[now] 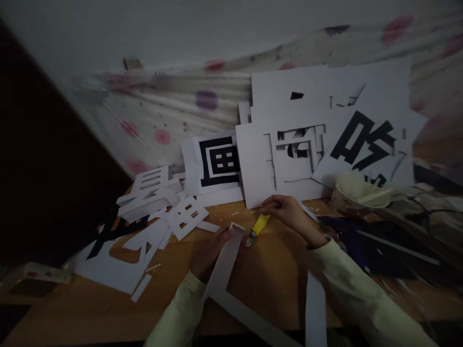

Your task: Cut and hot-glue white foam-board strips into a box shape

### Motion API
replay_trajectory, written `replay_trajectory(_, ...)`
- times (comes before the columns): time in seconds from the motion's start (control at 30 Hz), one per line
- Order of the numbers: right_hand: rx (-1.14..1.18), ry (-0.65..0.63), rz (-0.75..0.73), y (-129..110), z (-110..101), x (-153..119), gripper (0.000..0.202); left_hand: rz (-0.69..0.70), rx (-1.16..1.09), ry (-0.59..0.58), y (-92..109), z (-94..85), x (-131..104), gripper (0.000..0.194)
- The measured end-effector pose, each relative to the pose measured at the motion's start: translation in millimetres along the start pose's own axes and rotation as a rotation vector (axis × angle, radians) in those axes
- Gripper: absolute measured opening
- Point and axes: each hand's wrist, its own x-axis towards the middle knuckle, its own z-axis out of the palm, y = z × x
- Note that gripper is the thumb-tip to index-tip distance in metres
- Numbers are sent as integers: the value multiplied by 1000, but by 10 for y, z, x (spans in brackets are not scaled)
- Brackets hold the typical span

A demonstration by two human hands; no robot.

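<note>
My left hand (211, 250) grips a bent white board piece (226, 262) whose long arms reach down toward the table's front edge. My right hand (284, 212) is raised above the table with its fingertips pinched together; whatever they hold, if anything, is too small to tell. Below it, a yellow utility knife (258, 229) lies on the wooden table (275, 274), just right of the white piece's top end. A separate white strip (316, 308) is near my right forearm.
Cut white letters (150, 188) and paper scraps are piled at the left. Large white boards (289, 103) and sheets with black characters (219, 161) lean on the wall. A bowl (356, 195), cables and a blue tool (343, 241) lie at the right.
</note>
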Motion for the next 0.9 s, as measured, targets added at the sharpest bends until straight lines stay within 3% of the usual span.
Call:
replay_trajectory(0.07,64,5,19,8,-36,-8,22,-38,18,-25,-40,41,8,43)
replay_trajectory(0.17,150,21,49,-37,-88,-22,29,-15,149,98,-53,2,-11,43)
replay_trajectory(0.37,395,28,92,-250,-151,-138,34,157,507,267,48,-314,-95,42)
replay_trajectory(0.57,551,-87,65,-460,-141,-280,31,290,694,319,270,-529,-212,40)
replay_trajectory(0.67,618,-116,93,-588,-109,-365,31,368,603,254,516,-369,-387,37)
replay_trajectory(0.83,721,-175,105,-784,1,-529,30,458,408,-56,775,286,-484,39)
replay_trajectory(0.9,739,-207,104,-842,29,-605,27,547,447,-87,760,510,-440,28)
